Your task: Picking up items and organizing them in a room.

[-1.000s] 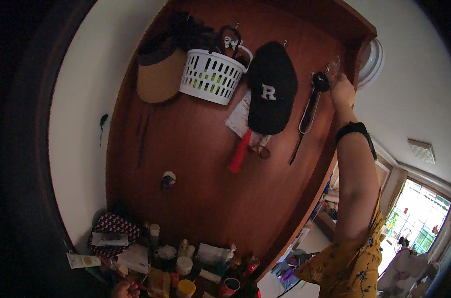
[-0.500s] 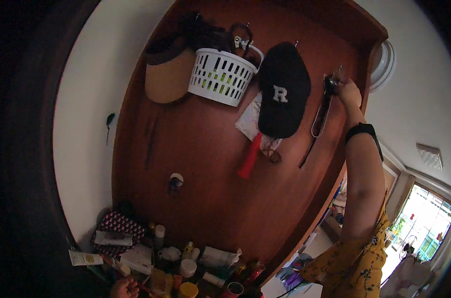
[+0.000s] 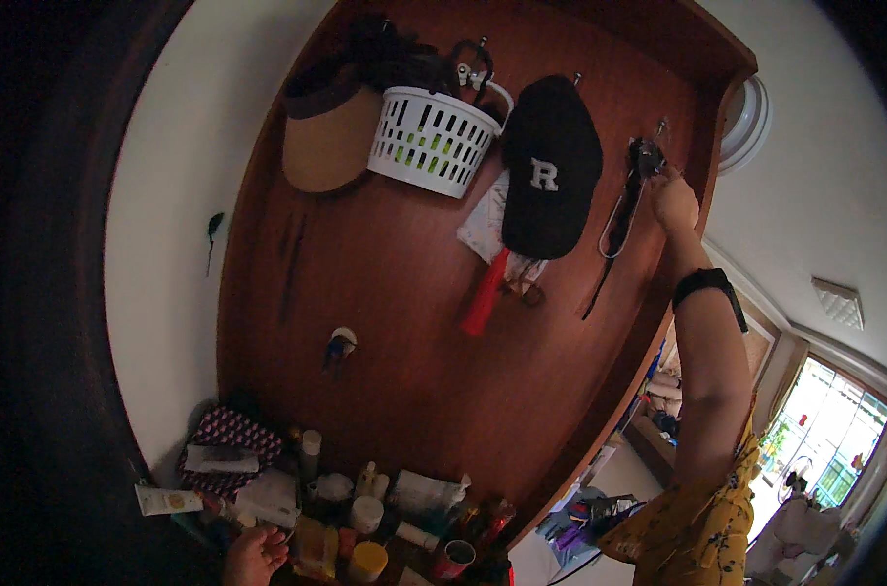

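Note:
High on the right side of the brown wooden panel, my right hand (image 3: 676, 202) is raised with bent fingers. Its fingertips meet the lower right edge of a dark bundle (image 3: 646, 156), which hangs by a hook (image 3: 662, 127) with a thin looped strap (image 3: 614, 230) trailing below. Whether the fingers pinch part of it is too small to tell. Down at the lower edge, my left hand (image 3: 256, 557) has its fingers curled in, beside the crowded bottles and tubes; what lies in it cannot be made out. A black cap (image 3: 553, 171) hangs left of the bundle.
A white slotted basket (image 3: 432, 142) and a tan visor (image 3: 328, 142) hang farther left. Below the cap hangs a red tassel (image 3: 485, 293). Jars, a yellow lid (image 3: 368, 562), a white tube (image 3: 168, 500) and a patterned pouch (image 3: 231, 439) crowd the bottom. A bright window (image 3: 834, 430) stands far right.
My right hand has drawn slightly down from the hook, and more of the dark bundle shows. My left hand has risen farther into view. The whole view has shifted a little.

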A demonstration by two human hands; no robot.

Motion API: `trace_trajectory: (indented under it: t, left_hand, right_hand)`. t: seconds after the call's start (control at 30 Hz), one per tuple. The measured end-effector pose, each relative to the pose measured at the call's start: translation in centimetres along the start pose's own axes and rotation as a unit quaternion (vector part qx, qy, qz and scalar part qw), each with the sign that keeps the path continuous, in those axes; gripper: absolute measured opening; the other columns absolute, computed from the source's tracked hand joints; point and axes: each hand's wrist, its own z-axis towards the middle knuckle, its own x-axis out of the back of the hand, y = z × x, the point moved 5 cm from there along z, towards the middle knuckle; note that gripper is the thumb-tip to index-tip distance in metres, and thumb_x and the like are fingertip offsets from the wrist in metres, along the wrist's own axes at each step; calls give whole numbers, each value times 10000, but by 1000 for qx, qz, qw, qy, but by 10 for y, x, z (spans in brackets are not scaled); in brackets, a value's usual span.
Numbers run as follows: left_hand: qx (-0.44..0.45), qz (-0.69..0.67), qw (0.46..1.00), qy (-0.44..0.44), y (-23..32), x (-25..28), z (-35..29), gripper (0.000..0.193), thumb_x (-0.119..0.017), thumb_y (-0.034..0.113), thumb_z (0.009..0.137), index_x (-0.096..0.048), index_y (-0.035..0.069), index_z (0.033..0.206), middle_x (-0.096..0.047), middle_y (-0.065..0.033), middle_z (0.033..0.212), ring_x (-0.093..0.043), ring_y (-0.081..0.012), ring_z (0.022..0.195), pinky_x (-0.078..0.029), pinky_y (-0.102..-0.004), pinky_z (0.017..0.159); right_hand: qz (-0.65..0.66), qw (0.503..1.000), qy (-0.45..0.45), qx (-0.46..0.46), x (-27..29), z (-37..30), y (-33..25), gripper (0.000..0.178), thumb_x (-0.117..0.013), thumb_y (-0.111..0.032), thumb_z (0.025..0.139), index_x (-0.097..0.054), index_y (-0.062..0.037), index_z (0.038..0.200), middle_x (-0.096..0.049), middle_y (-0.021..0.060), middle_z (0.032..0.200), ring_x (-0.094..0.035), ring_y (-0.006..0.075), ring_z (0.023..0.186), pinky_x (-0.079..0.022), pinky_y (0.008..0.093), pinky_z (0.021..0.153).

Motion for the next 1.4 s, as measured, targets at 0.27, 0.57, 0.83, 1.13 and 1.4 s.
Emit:
trace_trajectory:
  t: [0.27, 0.57, 0.83, 1.13, 1.4]
  left_hand:
    - [8, -56, 993, 101, 2, 5, -11, 229, -586, 289, 786, -569, 96, 908, -587, -49, 879, -556, -200, 784, -441, -363, 765]
    - [16, -29, 993, 114, 5, 12, -23, 273, -577, 308, 796, -556, 79, 944, -583, -49, 877, -547, -186, 772, -442, -358, 765]
    - [10, -52, 995, 80, 6, 6, -23, 238, -565, 276, 813, -566, 67, 927, -590, -60, 879, -556, -187, 769, -450, -367, 762]
    - [28, -42, 994, 93, 10, 5, -22, 215, -531, 265, 835, -567, 78, 936, -595, -61, 885, -571, -185, 756, -448, -326, 736]
    - [35, -57, 993, 101, 3, 19, -38, 255, -587, 250, 789, -563, 77, 975, -584, -71, 944, -560, -199, 794, -437, -370, 801]
  right_hand:
    - [28, 999, 11, -21, 2, -17, 1, 441, -454, -339, 839, -467, -166, 1245, -593, 198, 1043, -571, 363, 956, -438, 451, 817]
    - [54, 998, 13, 9, 3, -64, -12, 464, -514, -273, 826, -398, -155, 1260, -632, 171, 911, -607, 354, 844, -474, 447, 718]
    - [164, 967, -50, 187, 4, -144, -68, 406, -580, -165, 772, -467, -112, 1158, -622, 132, 886, -611, 324, 786, -479, 428, 692]
    - [257, 906, -85, 325, 39, -209, -160, 365, -608, -203, 758, -509, -80, 1088, -589, 131, 916, -593, 324, 770, -478, 417, 678]
    - [274, 855, -109, 427, 73, -272, -195, 305, -611, -219, 757, -545, -84, 1022, -568, 115, 906, -589, 294, 758, -476, 402, 663]
